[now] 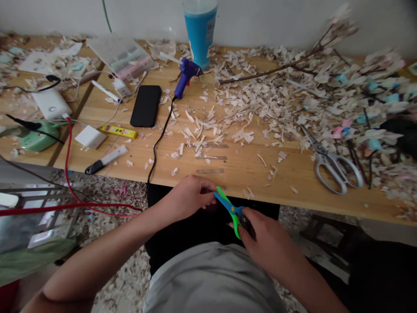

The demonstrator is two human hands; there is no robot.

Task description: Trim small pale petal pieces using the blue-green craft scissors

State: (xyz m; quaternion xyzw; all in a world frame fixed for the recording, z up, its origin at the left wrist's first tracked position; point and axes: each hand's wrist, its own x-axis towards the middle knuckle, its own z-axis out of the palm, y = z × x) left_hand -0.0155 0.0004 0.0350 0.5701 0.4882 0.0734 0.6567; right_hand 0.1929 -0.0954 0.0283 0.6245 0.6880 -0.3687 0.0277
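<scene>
1. Right hand (270, 243) grips the handles of the green-and-blue scissors (230, 209), fingers closed through the loops; blades point up-left, below the table edge (260, 201).
2. Left hand (190, 198) is pinched shut at the blade tips; whatever it holds is too small to tell.
3. Cut shavings (260, 104) already cover the table; bare branches (270, 69) lie among them, so trimming appears well advanced but unfinished.
4. Grey shears (332, 163) and glue gun (187, 74) lie untouched.

Left hand (189, 195) hides whatever its fingers pinch.
</scene>
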